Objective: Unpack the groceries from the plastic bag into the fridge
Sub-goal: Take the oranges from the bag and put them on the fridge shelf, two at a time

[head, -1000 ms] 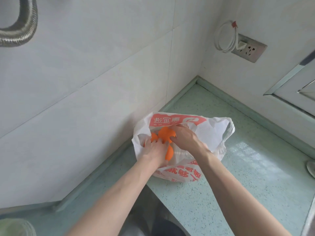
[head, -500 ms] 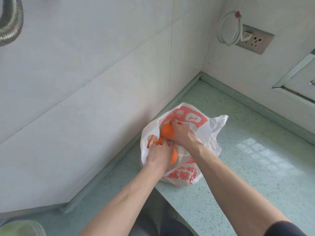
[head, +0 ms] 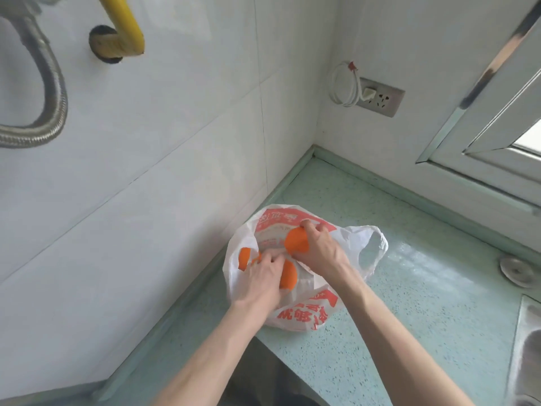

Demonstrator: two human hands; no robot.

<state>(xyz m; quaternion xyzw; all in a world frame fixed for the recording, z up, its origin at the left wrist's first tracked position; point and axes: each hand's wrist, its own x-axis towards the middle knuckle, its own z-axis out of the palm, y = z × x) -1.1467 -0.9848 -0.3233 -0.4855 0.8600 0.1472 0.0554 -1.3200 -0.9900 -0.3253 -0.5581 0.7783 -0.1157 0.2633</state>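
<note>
A white plastic bag [head: 304,315] with red print sits on the pale green counter [head: 409,317], close to the tiled wall. Both hands are inside its open mouth. My right hand [head: 320,247] grips an orange [head: 296,241] at the bag's upper edge. My left hand [head: 262,278] is lower in the bag with its fingers curled over oranges; one orange [head: 289,274] shows at its right and another orange [head: 244,257] at its left. The fridge is not in view.
A steel sink edge [head: 527,341] lies at the right, with a round metal disc [head: 516,271] on the counter behind it. A wall socket [head: 380,96] with a coiled white cable, a window frame [head: 480,118], a yellow pipe [head: 123,27] and a steel hose [head: 44,92] line the walls.
My right hand has lifted its orange slightly toward the bag's rim. My left hand stays low among the other oranges. The view has tilted up, showing more wall.
</note>
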